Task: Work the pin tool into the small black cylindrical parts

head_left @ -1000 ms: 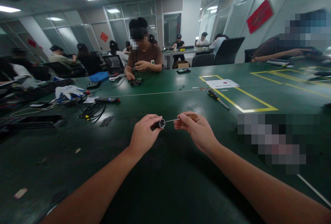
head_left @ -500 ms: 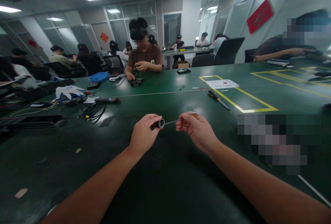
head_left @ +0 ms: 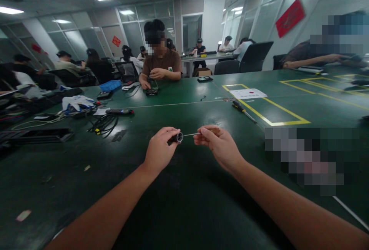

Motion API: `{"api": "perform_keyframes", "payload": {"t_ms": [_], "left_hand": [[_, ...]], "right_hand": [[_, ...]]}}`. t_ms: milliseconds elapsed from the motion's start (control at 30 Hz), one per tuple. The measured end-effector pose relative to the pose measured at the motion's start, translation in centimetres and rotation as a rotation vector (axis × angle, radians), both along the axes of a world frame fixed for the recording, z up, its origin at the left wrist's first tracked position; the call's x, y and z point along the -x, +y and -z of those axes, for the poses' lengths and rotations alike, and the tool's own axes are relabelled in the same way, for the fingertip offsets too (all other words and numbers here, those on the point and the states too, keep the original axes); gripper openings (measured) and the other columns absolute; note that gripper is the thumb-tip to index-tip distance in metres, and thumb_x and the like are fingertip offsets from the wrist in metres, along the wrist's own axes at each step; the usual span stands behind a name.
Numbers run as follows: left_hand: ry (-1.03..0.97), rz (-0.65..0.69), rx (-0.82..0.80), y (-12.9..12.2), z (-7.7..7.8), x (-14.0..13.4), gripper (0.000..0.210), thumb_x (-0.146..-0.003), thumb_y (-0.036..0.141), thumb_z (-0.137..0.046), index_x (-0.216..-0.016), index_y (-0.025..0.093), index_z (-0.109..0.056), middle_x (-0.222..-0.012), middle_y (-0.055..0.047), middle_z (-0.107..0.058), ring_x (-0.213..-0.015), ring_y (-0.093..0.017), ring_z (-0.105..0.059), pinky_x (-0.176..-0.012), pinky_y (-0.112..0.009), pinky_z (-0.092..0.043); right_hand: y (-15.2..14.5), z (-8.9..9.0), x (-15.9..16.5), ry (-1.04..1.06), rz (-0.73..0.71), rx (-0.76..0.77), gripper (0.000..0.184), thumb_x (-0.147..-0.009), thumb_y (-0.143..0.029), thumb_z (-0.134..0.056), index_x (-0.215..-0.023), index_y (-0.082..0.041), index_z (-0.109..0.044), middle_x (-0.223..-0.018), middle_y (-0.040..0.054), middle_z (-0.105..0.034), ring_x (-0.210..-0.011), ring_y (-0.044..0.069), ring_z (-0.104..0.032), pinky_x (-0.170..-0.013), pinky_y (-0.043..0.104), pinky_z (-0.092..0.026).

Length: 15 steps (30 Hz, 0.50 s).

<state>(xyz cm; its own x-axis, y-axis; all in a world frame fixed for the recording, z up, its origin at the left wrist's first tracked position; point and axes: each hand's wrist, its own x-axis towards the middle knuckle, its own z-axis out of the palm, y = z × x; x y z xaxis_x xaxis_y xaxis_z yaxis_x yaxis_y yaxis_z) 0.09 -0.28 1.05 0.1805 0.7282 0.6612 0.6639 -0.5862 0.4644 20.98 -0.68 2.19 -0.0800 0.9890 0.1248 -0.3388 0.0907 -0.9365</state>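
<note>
Between the thumb and fingers of my left hand (head_left: 160, 148) is a short black cylinder (head_left: 179, 137), its open, silvery-rimmed end facing right. My right hand (head_left: 219, 142) is closed around a thin metal rod (head_left: 190, 134), which points left. The rod's tip meets the cylinder's open end; I cannot tell how deep it sits inside. My fingers hide the rod's other end, so its kind does not show. Both hands are above the green table (head_left: 184, 204).
A yellow-and-black screwdriver (head_left: 243, 111) lies beyond my right hand. To the left are a coiled black cable (head_left: 105, 125), white-and-blue gloves (head_left: 77, 103) and a black tray-like part (head_left: 37, 135). A co-worker (head_left: 161, 63) sits opposite, beside a blue bin (head_left: 110, 85).
My right hand has shifted slightly left, toward the cylinder. The rod now lies more level and less of it shows between the hands. My left hand is nearly still.
</note>
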Motion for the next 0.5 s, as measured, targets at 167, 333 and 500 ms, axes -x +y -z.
{"api": "perform_keyframes", "payload": {"t_ms": [167,333,500], "left_hand": [[-0.024,0.016,0.011,-0.03,0.22,-0.03,0.034,-0.080,0.008,-0.077,-0.112,0.023,-0.076,-0.113,-0.005,-0.074,-0.101,-0.020,-0.071,-0.093,-0.036,-0.060],[-0.068,0.015,0.039,0.06,0.54,-0.02,0.036,-0.077,0.009,-0.079,-0.111,0.023,-0.076,-0.111,-0.004,-0.073,-0.096,-0.019,-0.072,-0.089,-0.036,-0.062],[-0.061,0.005,0.011,0.01,0.43,0.04,0.033,-0.076,0.008,-0.080,-0.106,0.022,-0.075,-0.110,-0.004,-0.073,-0.097,-0.020,-0.072,-0.089,-0.036,-0.062]], "right_hand": [[-0.20,0.06,0.20,-0.078,-0.005,-0.046,0.031,-0.077,-0.044,-0.084,-0.090,-0.018,-0.075,-0.079,0.0049,-0.078,-0.075,0.019,-0.074,-0.078,0.036,-0.060],[-0.56,0.18,0.04,-0.272,0.014,-0.177,0.028,-0.085,-0.046,-0.076,-0.094,-0.019,-0.075,-0.084,0.0057,-0.079,-0.080,0.021,-0.075,-0.081,0.038,-0.059],[-0.72,0.10,0.33,-0.199,0.017,-0.139,0.026,-0.082,-0.043,-0.079,-0.092,-0.020,-0.075,-0.082,0.0053,-0.079,-0.079,0.021,-0.075,-0.082,0.038,-0.059]]}}
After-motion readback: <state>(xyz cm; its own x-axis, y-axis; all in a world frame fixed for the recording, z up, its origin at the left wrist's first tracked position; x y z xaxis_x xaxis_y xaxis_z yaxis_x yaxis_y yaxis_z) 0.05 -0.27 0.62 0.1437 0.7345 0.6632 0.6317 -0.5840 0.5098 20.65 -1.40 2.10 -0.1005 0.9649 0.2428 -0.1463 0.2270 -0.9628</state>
